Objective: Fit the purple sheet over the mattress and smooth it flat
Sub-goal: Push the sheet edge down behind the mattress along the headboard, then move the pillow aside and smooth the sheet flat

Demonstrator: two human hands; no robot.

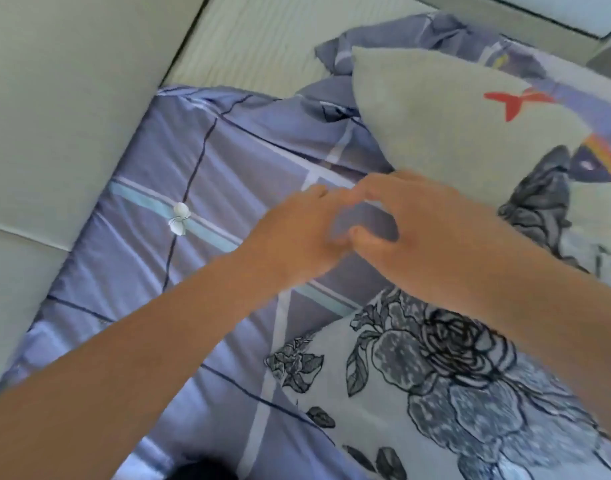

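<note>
Both arms enter from the lower edge, the left forearm (124,375) and the right forearm (556,323) converging toward mid-frame.

Purple sheet (200,161), checked with dark and pale lines: lies over most of the bed. Its near-left part is pulled fairly taut, with shallow creases, up to a corner against the padded panel. Its far part is crumpled in a heap behind the pillow.

Padded panel (54,98), pale, seamed: runs along the left side, touching the sheet's edge.

Floral quilt (453,393), white with dark roses: rests on the sheet at lower right, under the right forearm.

Mattress (248,39): a pale ribbed surface lies uncovered at the top, beyond the sheet's corner.

Pillow (446,112), pale with a red mark: tilted up at upper right, just behind the hands.

Left hand (297,233) and right hand (421,230): touching each other above the sheet, fingers of both curled. Motion blur hides whether either grips a fold of sheet; cannot tell.

Bow print (179,218), white: on a light-blue stripe of the sheet, left of the hands.
</note>
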